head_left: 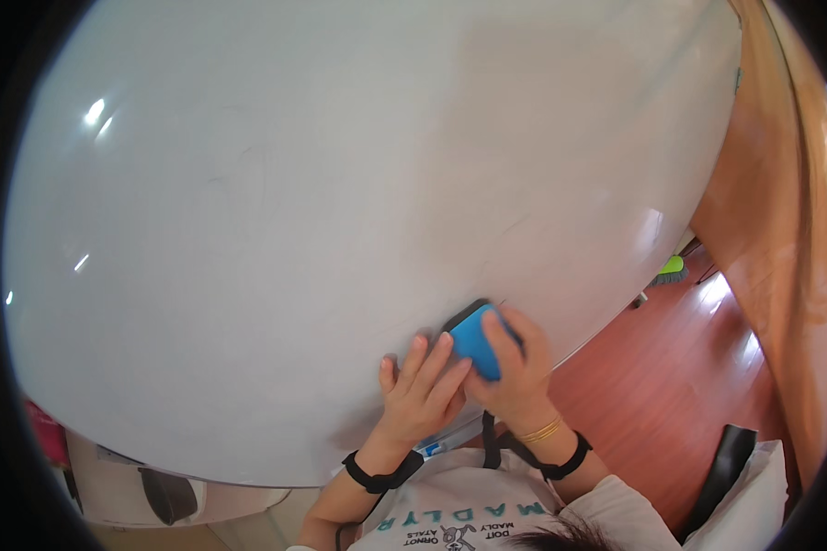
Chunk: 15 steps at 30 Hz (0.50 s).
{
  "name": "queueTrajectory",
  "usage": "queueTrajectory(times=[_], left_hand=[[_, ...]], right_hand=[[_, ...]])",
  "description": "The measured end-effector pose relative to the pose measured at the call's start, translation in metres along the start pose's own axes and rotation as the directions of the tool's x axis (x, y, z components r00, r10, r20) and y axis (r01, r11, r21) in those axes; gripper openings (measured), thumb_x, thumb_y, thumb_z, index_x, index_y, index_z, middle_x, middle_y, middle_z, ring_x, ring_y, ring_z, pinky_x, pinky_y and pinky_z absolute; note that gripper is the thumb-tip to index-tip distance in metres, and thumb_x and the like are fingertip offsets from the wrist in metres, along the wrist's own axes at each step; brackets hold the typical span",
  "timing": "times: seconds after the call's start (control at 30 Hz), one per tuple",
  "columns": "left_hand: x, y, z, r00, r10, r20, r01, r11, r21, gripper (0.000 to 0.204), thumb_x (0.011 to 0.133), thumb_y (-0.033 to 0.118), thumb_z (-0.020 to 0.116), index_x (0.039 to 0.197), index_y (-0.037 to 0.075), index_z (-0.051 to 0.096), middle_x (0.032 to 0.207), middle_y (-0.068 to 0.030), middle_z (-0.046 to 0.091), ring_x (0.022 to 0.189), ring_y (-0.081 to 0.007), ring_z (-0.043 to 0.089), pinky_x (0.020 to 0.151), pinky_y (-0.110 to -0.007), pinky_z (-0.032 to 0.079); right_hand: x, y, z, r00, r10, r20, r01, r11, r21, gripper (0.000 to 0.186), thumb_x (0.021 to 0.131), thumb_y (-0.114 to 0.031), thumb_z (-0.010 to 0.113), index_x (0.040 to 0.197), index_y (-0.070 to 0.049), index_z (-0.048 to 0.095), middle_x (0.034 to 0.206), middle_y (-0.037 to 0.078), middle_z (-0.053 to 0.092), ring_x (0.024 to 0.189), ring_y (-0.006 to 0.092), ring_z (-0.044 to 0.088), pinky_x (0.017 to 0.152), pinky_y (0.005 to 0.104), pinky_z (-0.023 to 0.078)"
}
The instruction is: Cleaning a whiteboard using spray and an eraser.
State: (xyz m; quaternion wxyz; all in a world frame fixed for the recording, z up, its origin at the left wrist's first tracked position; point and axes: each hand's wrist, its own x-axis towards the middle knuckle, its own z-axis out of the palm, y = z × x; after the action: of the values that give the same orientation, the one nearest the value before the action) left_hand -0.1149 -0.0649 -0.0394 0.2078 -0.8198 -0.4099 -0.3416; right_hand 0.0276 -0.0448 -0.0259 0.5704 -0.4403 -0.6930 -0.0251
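Observation:
A large whiteboard (294,230) fills most of the head view, with a few faint dark marks on it. My right hand (516,372) is wrapped round a blue whiteboard eraser (477,345) with a dark felt side, held against the board's lower right part. Just left of it, my left hand (418,395) lies on the board with its fingers spread. Its fingertips come close to the eraser's edge; whether they touch it I cannot tell.
An orange-brown curtain (753,174) hangs at the right, above a reddish wood floor (652,395). A green brush (672,269) with grey bristles is beyond the board's right edge. A white bag-like thing (744,500) sits at lower right, and a dark rounded object (167,494) at lower left.

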Motion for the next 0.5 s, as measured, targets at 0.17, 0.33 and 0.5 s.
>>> queueTrajectory(times=[0.17,0.33,0.5], left_hand=[[0.002,-0.002,-0.001,0.999,-0.003,0.053,0.000,0.998,0.060,0.032,0.069,0.010,0.054,0.101,0.010,0.050,0.118,-0.0164,0.048,0.121,-0.0305,0.032,0.102,-0.045,-0.001],[-0.002,-0.004,0.005,1.000,-0.008,0.015,0.007,0.997,0.075,0.039,0.070,0.012,0.054,0.108,0.009,0.046,0.124,-0.0218,0.040,0.122,-0.0331,0.031,0.102,-0.045,-0.001],[-0.005,-0.004,0.014,0.995,-0.064,-0.077,0.060,0.997,-0.049,0.040,0.070,0.019,0.058,0.108,0.011,0.048,0.125,-0.0211,0.038,0.117,-0.0304,0.039,0.102,-0.044,0.002]], right_hand=[[0.004,0.009,0.003,0.984,0.107,-0.142,-0.118,0.990,-0.073,0.056,0.056,-0.013,0.070,0.109,-0.009,0.051,0.101,0.014,0.051,0.079,0.0258,0.054,0.065,0.0333,0.046],[0.011,0.013,-0.004,0.998,0.043,-0.044,-0.047,0.994,-0.098,0.054,0.058,-0.014,0.070,0.109,-0.009,0.052,0.100,0.014,0.052,0.079,0.0260,0.054,0.064,0.0332,0.046],[0.011,0.000,-0.007,0.995,0.100,0.000,-0.099,0.986,-0.134,0.053,0.059,-0.015,0.068,0.109,-0.008,0.052,0.100,0.014,0.052,0.078,0.0259,0.054,0.062,0.0329,0.045]])
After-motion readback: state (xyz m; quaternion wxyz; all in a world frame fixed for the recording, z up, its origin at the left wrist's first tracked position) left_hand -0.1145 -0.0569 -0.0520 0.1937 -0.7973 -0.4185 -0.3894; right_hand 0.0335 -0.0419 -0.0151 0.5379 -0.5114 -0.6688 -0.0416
